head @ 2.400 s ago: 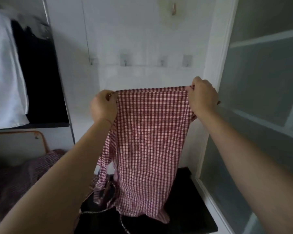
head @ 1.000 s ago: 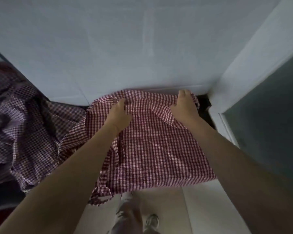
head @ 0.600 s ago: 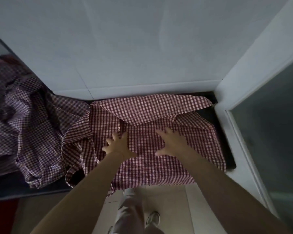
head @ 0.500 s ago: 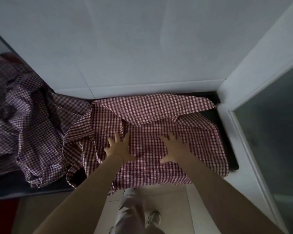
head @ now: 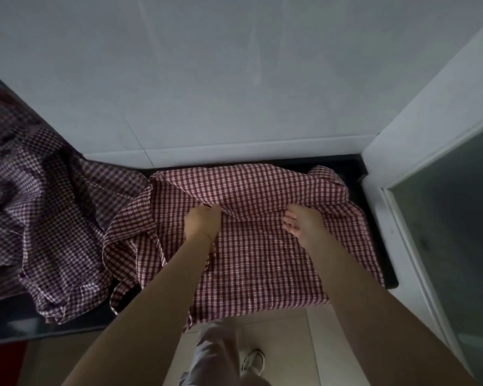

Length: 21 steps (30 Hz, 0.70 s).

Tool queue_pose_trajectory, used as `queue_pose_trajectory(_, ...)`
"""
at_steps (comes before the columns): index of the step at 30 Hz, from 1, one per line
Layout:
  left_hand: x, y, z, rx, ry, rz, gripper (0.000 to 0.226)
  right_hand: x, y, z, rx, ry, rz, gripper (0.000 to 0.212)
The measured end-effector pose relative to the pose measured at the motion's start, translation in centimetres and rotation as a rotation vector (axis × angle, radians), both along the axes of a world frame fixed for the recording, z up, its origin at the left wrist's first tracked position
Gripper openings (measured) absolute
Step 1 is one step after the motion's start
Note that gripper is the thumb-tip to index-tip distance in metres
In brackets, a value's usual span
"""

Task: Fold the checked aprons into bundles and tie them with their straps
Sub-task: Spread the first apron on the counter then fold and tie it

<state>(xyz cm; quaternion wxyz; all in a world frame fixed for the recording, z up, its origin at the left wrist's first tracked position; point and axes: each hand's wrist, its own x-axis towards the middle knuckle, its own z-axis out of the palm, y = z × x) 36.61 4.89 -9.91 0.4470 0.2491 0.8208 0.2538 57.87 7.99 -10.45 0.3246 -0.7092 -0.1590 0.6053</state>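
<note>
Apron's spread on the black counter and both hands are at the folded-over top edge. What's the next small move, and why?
Probably draw the top flap of the red-and-white checked apron further toward the near edge. The left hand grips the flap's edge and the right hand lies at the same fold, so the fold looks only started. The cloth is wide and flat, and a strap trails loose at the left.
</note>
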Motion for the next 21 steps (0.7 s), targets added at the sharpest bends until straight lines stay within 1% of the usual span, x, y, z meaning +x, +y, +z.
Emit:
queue_pose_trajectory(1,0.4,0.7,0.6,-0.047,-0.327,0.206,0.036,0.3,0.5,0.2,-0.014,0.123,-0.136,0.035)
queue_pose_trajectory(2,0.9,1.0,1.1,-0.081,-0.628,0.340,0.033,0.5,0.8,0.2,-0.020,0.211,-0.232,0.038)
queue_pose_trajectory(3,1.3,1.2,1.5,-0.095,-0.829,0.411,0.031,0.6,0.9,0.3,-0.023,0.275,-0.301,0.038)
queue_pose_trajectory(4,1.7,1.4,1.7,-0.129,-0.928,0.457,0.039,0.8,1.0,0.3,-0.035,0.319,-0.356,0.038)
queue_pose_trajectory(6,2.2,1.0,1.3,-0.191,-1.016,0.502,0.048,0.9,1.2,0.3,-0.067,0.370,-0.436,0.032)
queue_pose_trajectory(8,2.7,0.8,1.1,-0.196,-1.161,0.597,0.042,0.7,1.7,0.7,-0.084,0.395,-0.472,0.025)
queue_pose_trajectory(10,3.2,0.9,0.5,-0.129,-1.216,0.700,0.026,0.4,2.0,1.1,-0.083,0.408,-0.493,0.021)
queue_pose_trajectory(15,3.6,1.7,-1.3,-0.038,-1.259,0.872,0.011,-0.5,2.8,2.8,0.035,0.443,-0.524,0.017)
queue_pose_trajectory(16,3.5,1.9,-1.5,-0.019,-1.255,0.899,0.010,-0.5,3.1,3.3,0.056,0.442,-0.532,0.017)
queue_pose_trajectory(17,3.3,2.0,-1.3,-0.001,-1.254,0.910,0.015,-0.4,3.4,3.9,0.074,0.442,-0.539,0.018)
queue_pose_trajectory(19,2.8,2.7,-0.4,0.045,-1.251,0.893,0.024,-0.1,4.2,5.1,0.114,0.443,-0.531,0.017)
queue_pose_trajectory(21,2.0,3.8,1.0,0.109,-1.210,0.850,0.024,0.2,4.9,6.4,0.167,0.427,-0.476,0.018)
